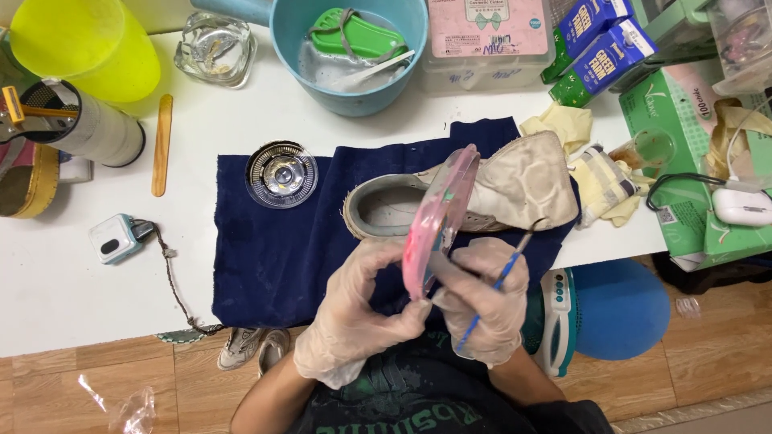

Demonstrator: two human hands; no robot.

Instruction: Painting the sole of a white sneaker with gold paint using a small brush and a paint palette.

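White counter (64, 297) is carrying a navy cloth (273, 257) and worn shoe (482, 197) lying crosswise while my left hand (354, 317) is grasping an edge-on pink dish (438, 221), my right hand (482, 301) clenching a blue brush (500, 281) pointing up-right.

Two gloved hands, left (354, 317) and right (482, 301), one pink dish (438, 217), one blue brush (498, 281), one shoe (482, 193) on one navy cloth (273, 257), two blue cartons (603, 44), one blue basin (346, 56).

Single head view, looking steeply down (nearly overhead), close above hands (418, 309) and table (72, 289).
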